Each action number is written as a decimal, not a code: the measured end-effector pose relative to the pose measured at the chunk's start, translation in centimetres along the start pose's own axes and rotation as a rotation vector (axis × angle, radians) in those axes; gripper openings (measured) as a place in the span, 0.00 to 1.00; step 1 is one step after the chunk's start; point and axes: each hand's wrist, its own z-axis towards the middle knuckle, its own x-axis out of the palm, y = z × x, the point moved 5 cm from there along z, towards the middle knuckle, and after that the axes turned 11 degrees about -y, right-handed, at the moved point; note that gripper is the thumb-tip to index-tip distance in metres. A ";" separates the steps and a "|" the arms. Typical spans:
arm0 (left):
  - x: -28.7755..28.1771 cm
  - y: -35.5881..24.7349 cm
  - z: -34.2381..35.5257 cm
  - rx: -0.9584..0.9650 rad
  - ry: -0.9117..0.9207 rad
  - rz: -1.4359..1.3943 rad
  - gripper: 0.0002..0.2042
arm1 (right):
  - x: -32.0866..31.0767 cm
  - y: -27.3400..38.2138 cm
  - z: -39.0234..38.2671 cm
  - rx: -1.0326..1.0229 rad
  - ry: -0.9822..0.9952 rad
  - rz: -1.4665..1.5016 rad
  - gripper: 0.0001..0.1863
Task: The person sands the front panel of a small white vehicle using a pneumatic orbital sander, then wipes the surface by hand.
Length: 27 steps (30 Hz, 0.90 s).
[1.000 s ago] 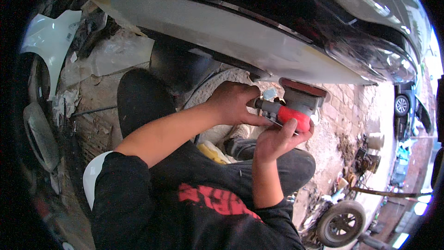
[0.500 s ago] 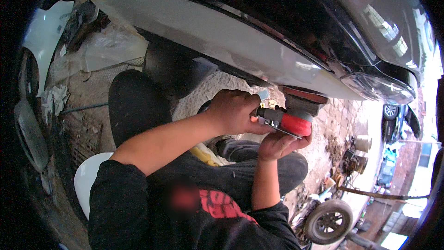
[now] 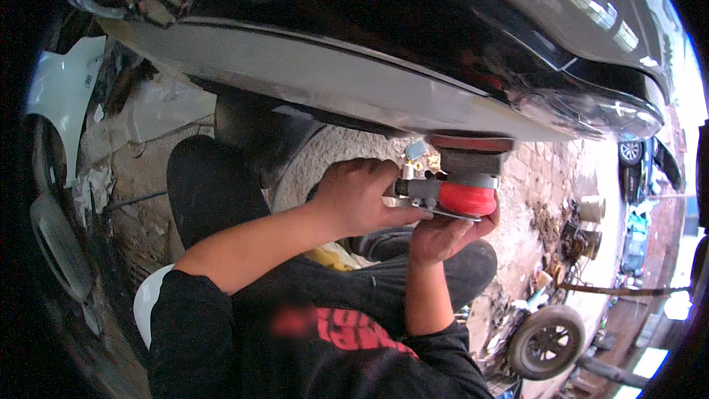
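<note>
A pneumatic sander with a red housing (image 3: 465,198) and a grey metal body sits between my hands. Its wide pad (image 3: 473,155), with a reddish layer, rests at the lower edge of a car's pale grey panel (image 3: 354,81), below glossy black bodywork (image 3: 369,7). My left hand (image 3: 358,196) is closed round the black handle end of the sander. My right hand (image 3: 447,236) holds the red housing from below, fingers curled against it. The face of the pad touching the panel is hidden.
A white fender (image 3: 68,89) and a dark tyre (image 3: 59,244) stand on the left. On the right lie a loose wheel (image 3: 546,340), pale buckets (image 3: 591,208) and debris on the paved ground. A dark car (image 3: 636,170) is parked beyond. My bent knees are under my arms.
The sander and my hands have shifted slightly left and down in the view, with the pad staying by the panel's edge. The surroundings have shifted as the head moved.
</note>
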 end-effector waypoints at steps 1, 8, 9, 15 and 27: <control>0.4 -0.3 -0.4 -0.011 0.046 -0.104 0.30 | 0.2 0.8 0.0 -0.042 0.010 -0.078 0.42; 3.7 -3.9 -2.9 0.206 0.302 -0.384 0.35 | 0.3 6.7 2.7 -0.514 0.092 -0.640 0.46; 4.1 -3.4 -2.6 0.168 0.343 -0.366 0.35 | 0.5 6.9 2.8 -0.563 0.152 -0.698 0.46; 5.3 -0.1 -3.3 -0.067 0.492 -0.198 0.29 | 2.5 7.6 1.1 -0.666 0.325 -0.733 0.42; 6.3 -0.7 -4.5 0.267 0.430 -0.205 0.15 | 3.2 7.5 2.9 -0.676 0.090 -0.919 0.40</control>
